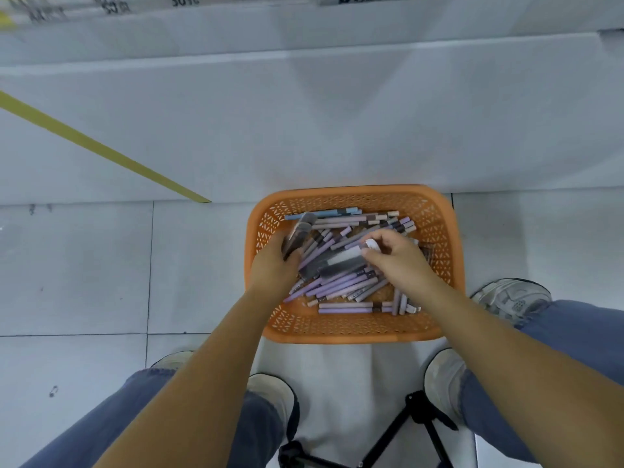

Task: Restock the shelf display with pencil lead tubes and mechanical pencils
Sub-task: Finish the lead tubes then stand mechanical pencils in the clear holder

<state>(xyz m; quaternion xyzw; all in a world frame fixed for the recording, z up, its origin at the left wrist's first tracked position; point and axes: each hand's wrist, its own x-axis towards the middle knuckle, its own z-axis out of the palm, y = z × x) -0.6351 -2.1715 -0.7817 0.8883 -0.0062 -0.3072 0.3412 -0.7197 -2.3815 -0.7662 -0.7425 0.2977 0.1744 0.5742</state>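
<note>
Both legs of my jeans [111, 420] frame the bottom of the view, with a black tripod [405, 430] on the floor between my shoes. Past them my arms reach into the orange basket [351, 336], which sits on the floor tiles at the foot of the white shelf [337, 52].

I judge this to be the gathering step: stock picked from the basket, not yet carried up to the display. My left grip [270, 265] is curled round a dark bundle [299, 233], perhaps a clear sleeve of lead tubes, though it is too blurred to be sure. My right grip [398, 258] pinches the white end of a flat clear pack [341, 261] lying across the heap.

Next, that pack must come up without dragging loose pencils along, then go to the shelf.

The mechanical pencils [341, 287] are slim, mostly lilac with darker bands, with one pale blue pencil [337, 212] at the far side, all piled crisscross in the basket.
</note>
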